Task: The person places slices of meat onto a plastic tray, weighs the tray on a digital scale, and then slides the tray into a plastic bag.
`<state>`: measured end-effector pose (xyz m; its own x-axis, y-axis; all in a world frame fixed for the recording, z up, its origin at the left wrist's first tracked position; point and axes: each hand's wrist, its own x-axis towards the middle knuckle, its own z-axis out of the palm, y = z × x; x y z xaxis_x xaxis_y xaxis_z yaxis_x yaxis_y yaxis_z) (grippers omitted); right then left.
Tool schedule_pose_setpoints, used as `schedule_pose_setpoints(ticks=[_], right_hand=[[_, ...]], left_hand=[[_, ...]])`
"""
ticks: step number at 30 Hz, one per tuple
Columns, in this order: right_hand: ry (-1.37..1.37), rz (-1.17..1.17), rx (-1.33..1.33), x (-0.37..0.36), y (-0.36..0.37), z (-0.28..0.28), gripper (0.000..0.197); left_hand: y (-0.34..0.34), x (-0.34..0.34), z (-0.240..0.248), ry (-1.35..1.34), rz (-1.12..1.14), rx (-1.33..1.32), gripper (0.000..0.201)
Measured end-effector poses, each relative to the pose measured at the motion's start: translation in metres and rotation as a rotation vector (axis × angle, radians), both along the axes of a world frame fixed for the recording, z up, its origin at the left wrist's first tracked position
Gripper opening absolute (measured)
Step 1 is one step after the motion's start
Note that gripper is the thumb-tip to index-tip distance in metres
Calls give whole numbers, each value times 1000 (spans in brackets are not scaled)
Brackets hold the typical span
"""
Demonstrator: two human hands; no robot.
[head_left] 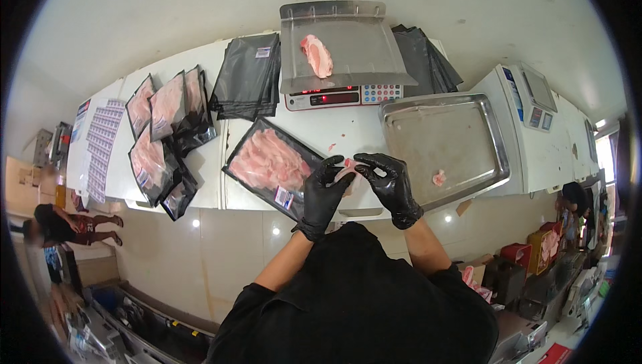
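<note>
Both my hands wear black gloves and meet over the front of the white counter. My left hand [322,197] and my right hand [391,187] pinch a small pale pink piece of meat [348,169] between their fingertips. Just left of them lies a black-edged clear plastic bag [271,157] filled with pink meat, a label on its lower corner; my left hand overlaps its right edge. Beyond my hands, a longer piece of meat [317,56] rests on the metal pan [368,50] of a digital scale [324,98].
To the right, a steel tray [495,143] holds one small meat scrap [438,177]. Several filled bags [167,106] are heaped at left, beside a label sheet [105,130]. Flat bags lie left [244,73] and right [428,63] of the scale. People [63,223] are in the background.
</note>
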<state>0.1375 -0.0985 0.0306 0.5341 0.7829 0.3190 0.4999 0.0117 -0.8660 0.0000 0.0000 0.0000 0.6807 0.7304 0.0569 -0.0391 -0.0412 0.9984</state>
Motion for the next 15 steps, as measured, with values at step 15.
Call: schedule_pose_setpoints(ticks=[15], right_hand=[[7,210,-21,-29,-20,-53,59]], left_hand=[[-52,4,-8,-57,289,-524,20]])
